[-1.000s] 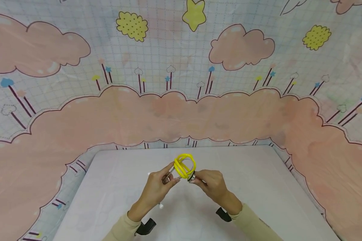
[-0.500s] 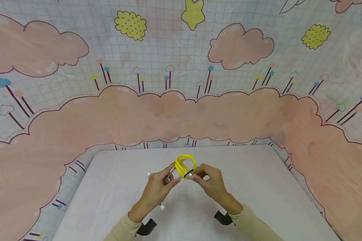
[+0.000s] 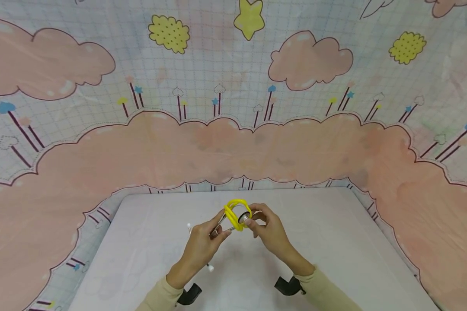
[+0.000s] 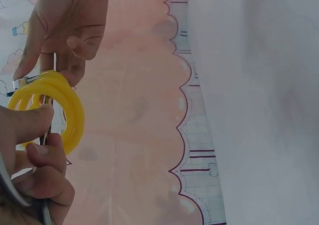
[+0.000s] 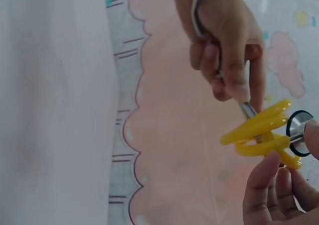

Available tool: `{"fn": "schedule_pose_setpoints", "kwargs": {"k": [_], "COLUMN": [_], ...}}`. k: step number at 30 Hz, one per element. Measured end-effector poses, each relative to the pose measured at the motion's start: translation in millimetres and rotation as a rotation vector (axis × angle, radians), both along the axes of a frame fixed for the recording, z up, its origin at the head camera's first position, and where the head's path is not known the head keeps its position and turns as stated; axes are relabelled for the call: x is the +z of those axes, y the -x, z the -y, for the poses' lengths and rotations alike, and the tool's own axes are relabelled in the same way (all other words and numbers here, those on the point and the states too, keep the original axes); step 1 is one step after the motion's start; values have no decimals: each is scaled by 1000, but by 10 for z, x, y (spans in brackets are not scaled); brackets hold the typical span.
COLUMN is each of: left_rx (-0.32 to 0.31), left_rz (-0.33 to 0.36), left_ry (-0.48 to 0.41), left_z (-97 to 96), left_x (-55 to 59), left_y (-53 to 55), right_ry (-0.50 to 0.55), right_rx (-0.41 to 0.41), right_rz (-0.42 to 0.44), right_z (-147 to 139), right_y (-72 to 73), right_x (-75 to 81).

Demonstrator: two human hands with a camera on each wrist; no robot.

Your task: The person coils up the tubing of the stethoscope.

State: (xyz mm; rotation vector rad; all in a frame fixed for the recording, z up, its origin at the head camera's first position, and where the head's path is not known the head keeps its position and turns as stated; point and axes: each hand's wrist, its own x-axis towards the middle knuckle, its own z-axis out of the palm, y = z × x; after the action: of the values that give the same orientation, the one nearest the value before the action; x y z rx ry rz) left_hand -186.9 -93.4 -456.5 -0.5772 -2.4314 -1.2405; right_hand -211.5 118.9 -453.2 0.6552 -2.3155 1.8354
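A stethoscope with yellow tubing (image 3: 228,214), wound in loops, is held up above the white table between both hands. My left hand (image 3: 200,247) grips its metal ear tubes (image 5: 247,109) just beside the coil. White ear tips (image 3: 211,268) stick out on either side of that hand. On the coil's other side, my right hand (image 3: 273,231) pinches the round silver chest piece (image 5: 300,120), which has a black rim, between thumb and finger. In the right wrist view other fingers (image 5: 284,192) of that hand touch the lower loops. The coil hides part of the ear tubes.
The white table (image 3: 327,242) lies below both hands. Behind it and at its sides hangs a patterned cloth (image 3: 257,151) with pink clouds and stars. A black piece (image 3: 189,294) sits at the left wrist, another black piece (image 3: 288,286) at the right.
My right hand has turned and shifted slightly up and left, bringing the chest piece to the front of the yellow loops. The left hand keeps its grip nearly in place.
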Motion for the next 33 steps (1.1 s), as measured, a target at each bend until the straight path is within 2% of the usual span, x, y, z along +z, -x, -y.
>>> {"fn": "schedule_pose_setpoints", "kwargs": {"k": [3,6,11,20,23,28,30,33], "left_rx": [-3,-18,-31,-15,-11,-1,0,6], "left_rz": [-40,-69,-95,-135,-142,-160,-170,-183], "left_ry": [15,16,13,13,20,39,48,60], "left_z": [2,-2,-14,-32,-41,-58,-67,-84], "left_x": [-29,-40,-48,-70,-78,-83,-83,-91], "left_y": [5,8,4,4,9,8,3,-1], "right_ry": [31,56,76,30,15,-83,-113,-126], "right_rx": [3,-12,-71,-163,-196,-274,-305,-326], "right_rz": [131,187,143,69,0,-275,-361,-407], "right_z": [-1,7,52,121,132,134,129,123], "right_y": [-8,-23,-56,-72,-81,-88,-80,-68], "right_x": [40,57,56,3,-4,-50,-79,-103]}}
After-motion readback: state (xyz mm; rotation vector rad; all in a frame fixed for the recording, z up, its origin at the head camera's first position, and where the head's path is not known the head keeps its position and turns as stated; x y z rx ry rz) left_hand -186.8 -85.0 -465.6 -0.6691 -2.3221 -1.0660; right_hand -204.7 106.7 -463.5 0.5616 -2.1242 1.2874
